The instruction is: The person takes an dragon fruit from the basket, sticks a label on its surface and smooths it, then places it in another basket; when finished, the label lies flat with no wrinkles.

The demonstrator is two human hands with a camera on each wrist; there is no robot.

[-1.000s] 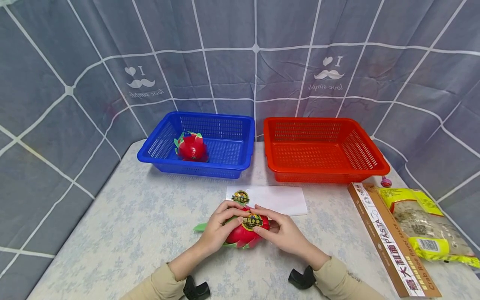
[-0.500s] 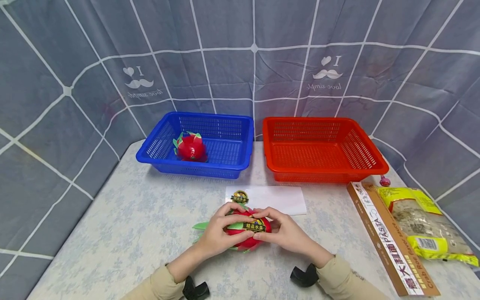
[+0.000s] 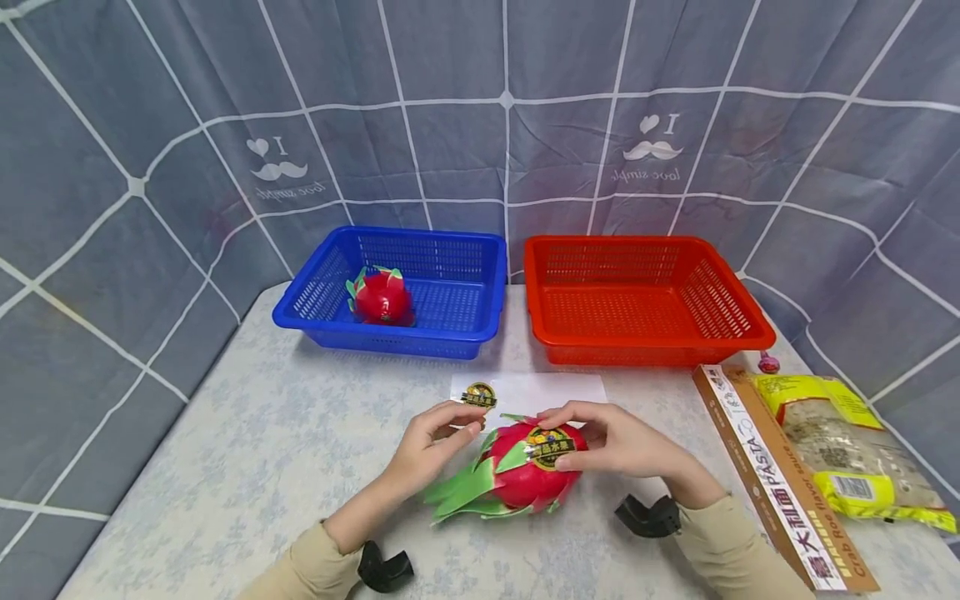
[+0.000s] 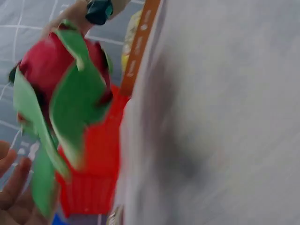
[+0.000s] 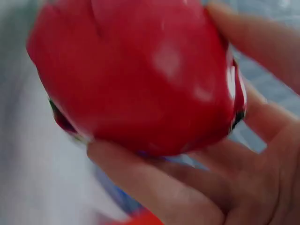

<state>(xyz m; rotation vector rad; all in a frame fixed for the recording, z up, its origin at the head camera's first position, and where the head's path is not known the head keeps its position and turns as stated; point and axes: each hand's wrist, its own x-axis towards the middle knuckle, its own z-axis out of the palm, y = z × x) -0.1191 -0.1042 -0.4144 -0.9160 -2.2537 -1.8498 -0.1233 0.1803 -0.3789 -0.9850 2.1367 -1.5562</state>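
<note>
In the head view a red dragon fruit (image 3: 517, 483) with green leaves and a round black-and-gold sticker (image 3: 551, 448) lies at the front middle, leaves toward the left. My right hand (image 3: 626, 446) grips its right end; the right wrist view shows thumb and fingers around the red fruit (image 5: 136, 79). Off the fruit's upper left, my left hand (image 3: 431, 446) has bent, relaxed fingers beside the leaves. In the left wrist view the left hand (image 4: 16, 192) appears at the lower left, near the leaves. Whether its fingertips touch the fruit is unclear.
A blue basket (image 3: 390, 337) at the back left holds another dragon fruit (image 3: 382, 297). To its right stands a red basket (image 3: 652, 354). White paper (image 3: 555, 392) with a sticker (image 3: 478, 395), a pasta box (image 3: 780, 479), a yellow-ended bag (image 3: 847, 446) and a lollipop (image 3: 768, 362) lie on the table.
My left hand has let go of the fruit and moved slightly left. The right hand has shifted right with the fruit, whose leaves now show more fully; its sticker has moved right too.
</note>
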